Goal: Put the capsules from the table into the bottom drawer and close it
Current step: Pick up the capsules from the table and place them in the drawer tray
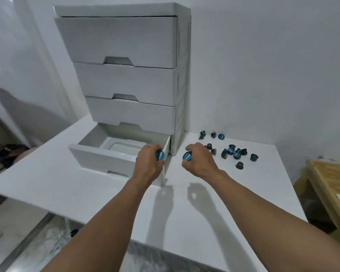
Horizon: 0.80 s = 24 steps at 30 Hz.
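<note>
A white drawer unit [126, 83] stands on the white table [86, 191]. Its bottom drawer [98, 156] is pulled open, and its white inside shows no capsules. My left hand [149, 163] hovers over the drawer's right front corner, shut on a blue-lidded capsule [160, 155]. My right hand [200, 163] is just right of the drawer, above the table, and grips another blue-lidded capsule [187, 156]. Several dark capsules [231, 152] lie scattered on the table right of the unit, near the wall.
The three upper drawers are closed. A white wall rises behind the unit and the capsules. A wooden frame [330, 189] stands off the table's right edge. Floor and cables show below the table's front left edge.
</note>
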Each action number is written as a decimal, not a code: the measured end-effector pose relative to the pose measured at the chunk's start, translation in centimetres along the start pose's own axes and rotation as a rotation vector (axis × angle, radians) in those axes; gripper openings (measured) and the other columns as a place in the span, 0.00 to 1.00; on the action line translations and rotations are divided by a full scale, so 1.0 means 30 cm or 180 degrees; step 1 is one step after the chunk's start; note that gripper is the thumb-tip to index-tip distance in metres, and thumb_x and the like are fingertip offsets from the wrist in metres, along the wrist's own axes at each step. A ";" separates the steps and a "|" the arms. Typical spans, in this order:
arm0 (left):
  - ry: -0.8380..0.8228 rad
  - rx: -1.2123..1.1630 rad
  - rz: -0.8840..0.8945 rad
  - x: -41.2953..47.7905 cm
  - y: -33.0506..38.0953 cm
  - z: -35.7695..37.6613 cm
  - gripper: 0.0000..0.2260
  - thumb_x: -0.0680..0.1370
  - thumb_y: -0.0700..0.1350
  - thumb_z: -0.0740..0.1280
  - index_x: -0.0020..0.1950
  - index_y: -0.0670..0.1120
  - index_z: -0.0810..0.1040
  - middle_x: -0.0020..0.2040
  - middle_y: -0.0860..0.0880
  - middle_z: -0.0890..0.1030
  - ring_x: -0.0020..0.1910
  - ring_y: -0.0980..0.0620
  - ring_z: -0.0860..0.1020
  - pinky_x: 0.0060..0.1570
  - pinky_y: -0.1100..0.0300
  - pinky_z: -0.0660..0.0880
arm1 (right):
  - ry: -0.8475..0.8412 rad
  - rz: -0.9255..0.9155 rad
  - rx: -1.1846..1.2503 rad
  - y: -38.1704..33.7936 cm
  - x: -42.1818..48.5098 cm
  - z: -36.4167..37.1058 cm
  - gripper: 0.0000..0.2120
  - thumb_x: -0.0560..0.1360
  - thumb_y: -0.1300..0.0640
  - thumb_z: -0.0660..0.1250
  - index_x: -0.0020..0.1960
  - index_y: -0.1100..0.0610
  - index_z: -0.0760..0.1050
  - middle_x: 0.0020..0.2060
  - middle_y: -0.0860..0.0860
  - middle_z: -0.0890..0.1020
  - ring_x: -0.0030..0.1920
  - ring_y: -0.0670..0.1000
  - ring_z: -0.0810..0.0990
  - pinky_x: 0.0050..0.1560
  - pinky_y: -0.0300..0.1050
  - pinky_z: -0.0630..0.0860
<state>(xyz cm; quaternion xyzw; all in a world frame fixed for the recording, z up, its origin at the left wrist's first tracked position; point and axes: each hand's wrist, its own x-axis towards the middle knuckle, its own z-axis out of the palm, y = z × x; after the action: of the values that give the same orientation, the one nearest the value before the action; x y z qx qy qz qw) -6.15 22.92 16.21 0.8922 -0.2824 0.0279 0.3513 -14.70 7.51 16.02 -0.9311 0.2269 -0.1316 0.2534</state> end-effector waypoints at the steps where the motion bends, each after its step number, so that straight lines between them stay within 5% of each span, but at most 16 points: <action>1: -0.0019 0.0003 -0.0007 0.013 -0.052 -0.041 0.16 0.70 0.42 0.74 0.56 0.49 0.77 0.53 0.47 0.78 0.49 0.49 0.75 0.48 0.62 0.67 | 0.0014 -0.0048 -0.0026 -0.060 0.016 0.032 0.11 0.69 0.58 0.67 0.50 0.59 0.76 0.49 0.54 0.75 0.50 0.56 0.76 0.46 0.45 0.72; 3: -0.0048 -0.0063 -0.0022 0.041 -0.149 -0.120 0.19 0.69 0.43 0.76 0.58 0.48 0.77 0.53 0.47 0.77 0.49 0.50 0.75 0.49 0.63 0.67 | 0.0065 -0.0128 -0.0073 -0.176 0.049 0.096 0.07 0.68 0.58 0.67 0.44 0.58 0.75 0.46 0.54 0.76 0.46 0.55 0.76 0.43 0.44 0.71; 11: -0.0167 -0.0079 0.0128 0.193 -0.497 -0.351 0.19 0.69 0.45 0.76 0.59 0.47 0.78 0.53 0.47 0.77 0.48 0.53 0.74 0.51 0.64 0.68 | 0.0216 -0.0017 0.0212 -0.486 0.180 0.351 0.15 0.69 0.56 0.72 0.53 0.56 0.72 0.50 0.52 0.74 0.48 0.53 0.74 0.45 0.41 0.67; 17: -0.0229 -0.0012 0.0198 0.349 -0.643 -0.352 0.18 0.72 0.45 0.73 0.61 0.47 0.77 0.55 0.48 0.79 0.52 0.48 0.77 0.57 0.55 0.74 | 0.0138 0.0164 0.0170 -0.541 0.318 0.472 0.15 0.69 0.57 0.73 0.52 0.55 0.71 0.49 0.51 0.75 0.45 0.52 0.75 0.42 0.42 0.70; 24: -0.0405 -0.0098 -0.0064 0.546 -0.757 -0.328 0.14 0.71 0.42 0.71 0.56 0.46 0.78 0.49 0.48 0.82 0.46 0.49 0.79 0.49 0.55 0.77 | -0.0136 0.0151 0.0092 -0.527 0.582 0.564 0.15 0.70 0.62 0.70 0.56 0.59 0.74 0.50 0.55 0.78 0.49 0.55 0.76 0.45 0.41 0.67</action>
<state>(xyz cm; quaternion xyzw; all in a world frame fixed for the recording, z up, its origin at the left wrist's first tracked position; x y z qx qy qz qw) 20.95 34.79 13.79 0.8894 -0.2956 -0.0367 0.3467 12.09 18.10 12.53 -0.9243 0.2414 -0.1089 0.2747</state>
